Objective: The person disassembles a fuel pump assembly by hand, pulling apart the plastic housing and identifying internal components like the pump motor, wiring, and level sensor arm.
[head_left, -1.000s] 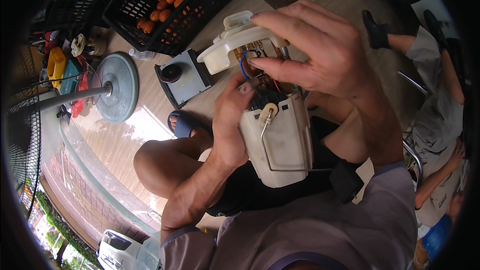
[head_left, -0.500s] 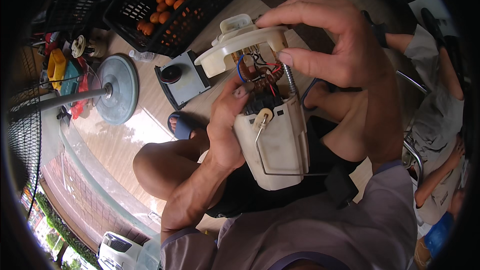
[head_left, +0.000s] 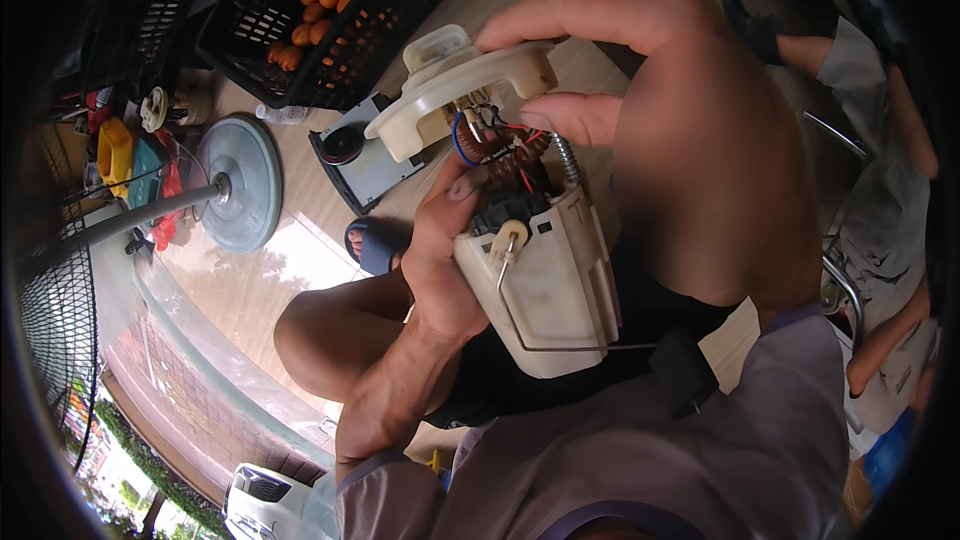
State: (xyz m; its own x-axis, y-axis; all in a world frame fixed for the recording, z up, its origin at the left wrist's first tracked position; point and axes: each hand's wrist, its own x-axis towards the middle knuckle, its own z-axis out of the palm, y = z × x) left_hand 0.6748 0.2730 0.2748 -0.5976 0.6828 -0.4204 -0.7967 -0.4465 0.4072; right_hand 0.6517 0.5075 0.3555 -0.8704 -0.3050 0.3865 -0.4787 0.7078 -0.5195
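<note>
A cream plastic fuel pump module is tilted over my lap. My left hand wraps round the left of its body, thumb up near the brown corrugated hose. With my right hand I grip the round flange cap, fingers on its top edge and thumb below its rim. The cap stands apart from the body, joined to it by blue, red and black wires, the hose and a rod with a metal spring. A bent wire arm runs from the body's front to a black float.
Oranges lie in a black plastic crate at the far side. Nearer are a grey metal box unit and a stand's round base. At left is a fan cage. Another person sits at right.
The module's top and cap have shifted left with both hands, so the assembly leans further left. My grip on both parts is unchanged. The whole view has turned slightly.
</note>
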